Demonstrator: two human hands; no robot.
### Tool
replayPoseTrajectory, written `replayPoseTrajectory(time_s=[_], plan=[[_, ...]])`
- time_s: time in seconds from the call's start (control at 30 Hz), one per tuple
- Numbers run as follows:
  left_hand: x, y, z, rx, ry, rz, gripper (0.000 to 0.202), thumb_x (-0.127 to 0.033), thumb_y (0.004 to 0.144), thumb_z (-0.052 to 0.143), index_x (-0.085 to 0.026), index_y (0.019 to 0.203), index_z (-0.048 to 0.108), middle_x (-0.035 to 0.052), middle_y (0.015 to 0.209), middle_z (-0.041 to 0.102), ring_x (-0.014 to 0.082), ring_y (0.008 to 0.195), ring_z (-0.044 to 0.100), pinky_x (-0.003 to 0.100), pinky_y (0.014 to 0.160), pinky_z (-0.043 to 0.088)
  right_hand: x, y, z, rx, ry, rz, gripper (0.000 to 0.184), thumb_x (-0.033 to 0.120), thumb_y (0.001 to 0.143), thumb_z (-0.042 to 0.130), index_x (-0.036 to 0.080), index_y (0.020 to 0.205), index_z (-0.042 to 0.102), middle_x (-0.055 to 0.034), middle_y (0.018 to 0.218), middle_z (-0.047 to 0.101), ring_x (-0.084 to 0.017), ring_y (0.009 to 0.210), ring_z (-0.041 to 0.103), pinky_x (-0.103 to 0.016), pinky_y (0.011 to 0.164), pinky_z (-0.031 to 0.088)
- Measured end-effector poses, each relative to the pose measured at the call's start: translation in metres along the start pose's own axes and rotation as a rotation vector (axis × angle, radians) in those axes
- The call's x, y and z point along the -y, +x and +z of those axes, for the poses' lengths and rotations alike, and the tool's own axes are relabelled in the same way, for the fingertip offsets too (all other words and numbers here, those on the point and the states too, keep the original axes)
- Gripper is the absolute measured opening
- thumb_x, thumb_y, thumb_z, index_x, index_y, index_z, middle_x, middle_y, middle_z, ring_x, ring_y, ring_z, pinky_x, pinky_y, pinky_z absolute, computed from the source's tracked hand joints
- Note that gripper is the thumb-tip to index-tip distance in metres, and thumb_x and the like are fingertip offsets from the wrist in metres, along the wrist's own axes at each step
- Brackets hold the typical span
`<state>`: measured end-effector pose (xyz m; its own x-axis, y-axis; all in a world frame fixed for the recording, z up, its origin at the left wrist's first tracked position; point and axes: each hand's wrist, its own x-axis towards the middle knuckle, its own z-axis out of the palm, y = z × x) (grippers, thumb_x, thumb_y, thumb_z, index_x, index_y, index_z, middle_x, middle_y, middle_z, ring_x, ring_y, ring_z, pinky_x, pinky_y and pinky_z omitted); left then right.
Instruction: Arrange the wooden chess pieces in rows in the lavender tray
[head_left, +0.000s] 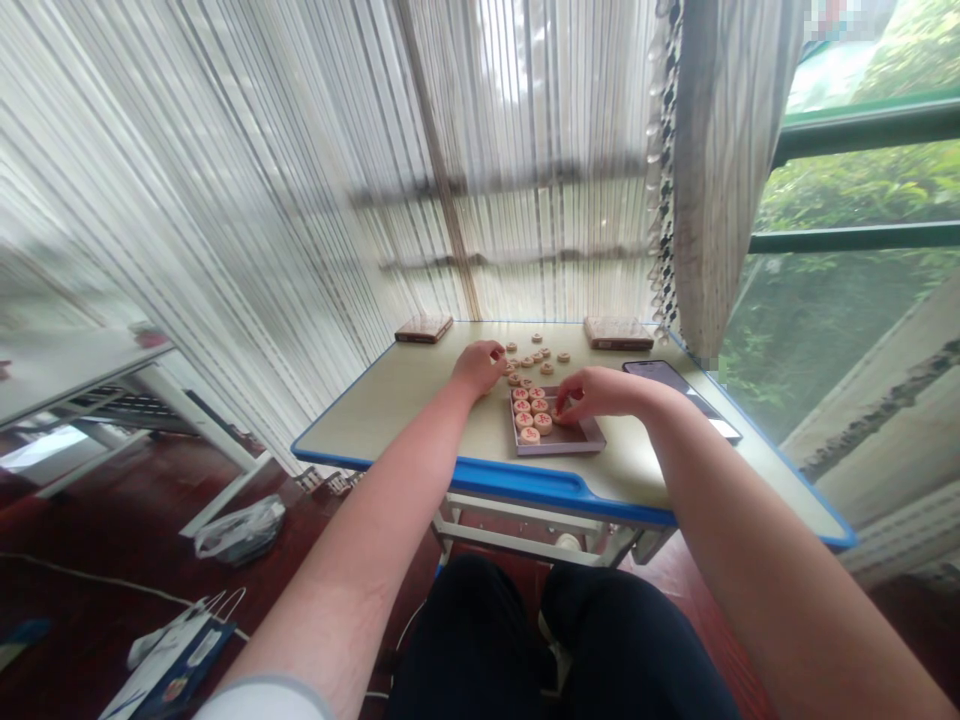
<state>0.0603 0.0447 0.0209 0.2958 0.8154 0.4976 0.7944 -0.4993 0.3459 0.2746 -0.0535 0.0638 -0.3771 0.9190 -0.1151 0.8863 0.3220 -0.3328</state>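
Observation:
Several round wooden Chinese chess pieces with red characters stand in two columns along the left side of a shallow open box. My right hand reaches into this box from the right, its fingers closed on a Chinese chess piece beside the second column. Behind the box lie loose Chinese chess pieces, scattered on the table. At the left edge of that scatter is my left hand, fingers curled together next to the pieces; whatever is between its fingertips is hidden.
The pale table has a blue rim. A flat brown box lies at its back left, and another brown box at the back right. A phone rests right of my right hand. String curtains hang behind the table.

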Motion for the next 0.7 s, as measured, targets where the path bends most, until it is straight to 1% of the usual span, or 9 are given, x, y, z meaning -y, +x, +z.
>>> replayPoseTrajectory(time_s=[0.1, 0.2, 0.3, 0.43, 0.53, 0.7], plan=[[0.002, 0.001, 0.002, 0.003, 0.015, 0.019, 0.024, -0.026, 0.076, 0.052, -0.017, 0.093, 0.065, 0.0046, 0.086, 0.066, 0.0168, 0.08, 0.058, 0.028, 0.078, 0.045, 0.005, -0.007, -0.006, 0.08, 0.065, 0.011, 0.035, 0.05, 0.058, 0.067, 0.026, 0.083, 0.072, 0.0002, 0.077, 0.065, -0.016, 0.068, 0.056, -0.026, 0.058, 0.037], [0.0, 0.0, 0.002, 0.015, 0.025, 0.017, 0.024, -0.026, 0.076, 0.053, -0.017, 0.094, 0.065, 0.0042, 0.086, 0.067, 0.0164, 0.081, 0.058, 0.028, 0.079, 0.045, 0.009, -0.012, -0.012, 0.129, 0.108, 0.04, 0.033, 0.046, 0.058, 0.068, 0.026, 0.084, 0.072, 0.001, 0.08, 0.067, -0.018, 0.076, 0.058, -0.026, 0.065, 0.039], [-0.002, -0.001, 0.001, 0.029, 0.025, 0.015, 0.024, -0.026, 0.077, 0.053, -0.017, 0.095, 0.065, 0.0045, 0.087, 0.067, 0.0165, 0.082, 0.059, 0.028, 0.079, 0.046, 0.011, -0.014, -0.013, 0.14, 0.089, 0.052, 0.03, 0.04, 0.059, 0.067, 0.025, 0.084, 0.073, 0.0007, 0.078, 0.068, -0.018, 0.076, 0.058, -0.026, 0.065, 0.039], [-0.001, -0.001, 0.001, 0.042, 0.027, 0.042, 0.024, -0.026, 0.077, 0.052, -0.016, 0.095, 0.065, 0.0054, 0.087, 0.067, 0.0168, 0.082, 0.059, 0.029, 0.079, 0.046, 0.011, -0.014, -0.012, 0.178, 0.078, 0.029, 0.028, 0.038, 0.06, 0.066, 0.023, 0.083, 0.073, 0.0001, 0.075, 0.067, -0.018, 0.075, 0.057, -0.026, 0.065, 0.039], [0.001, 0.0, 0.003, 0.045, 0.033, 0.062, 0.024, -0.026, 0.077, 0.052, -0.016, 0.093, 0.066, 0.006, 0.089, 0.066, 0.0173, 0.082, 0.058, 0.029, 0.079, 0.045, 0.01, -0.014, -0.01, 0.208, 0.077, -0.004, 0.03, 0.042, 0.061, 0.066, 0.023, 0.083, 0.073, 0.0003, 0.075, 0.066, -0.017, 0.074, 0.057, -0.026, 0.064, 0.038], [0.002, 0.001, 0.004, 0.053, 0.043, 0.063, 0.023, -0.027, 0.077, 0.051, -0.017, 0.091, 0.066, 0.0067, 0.09, 0.066, 0.0182, 0.083, 0.058, 0.03, 0.078, 0.045, 0.009, -0.011, -0.007, 0.197, 0.062, -0.028, 0.038, 0.052, 0.057, 0.067, 0.024, 0.081, 0.072, 0.0001, 0.077, 0.065, -0.016, 0.069, 0.055, -0.026, 0.06, 0.037]])
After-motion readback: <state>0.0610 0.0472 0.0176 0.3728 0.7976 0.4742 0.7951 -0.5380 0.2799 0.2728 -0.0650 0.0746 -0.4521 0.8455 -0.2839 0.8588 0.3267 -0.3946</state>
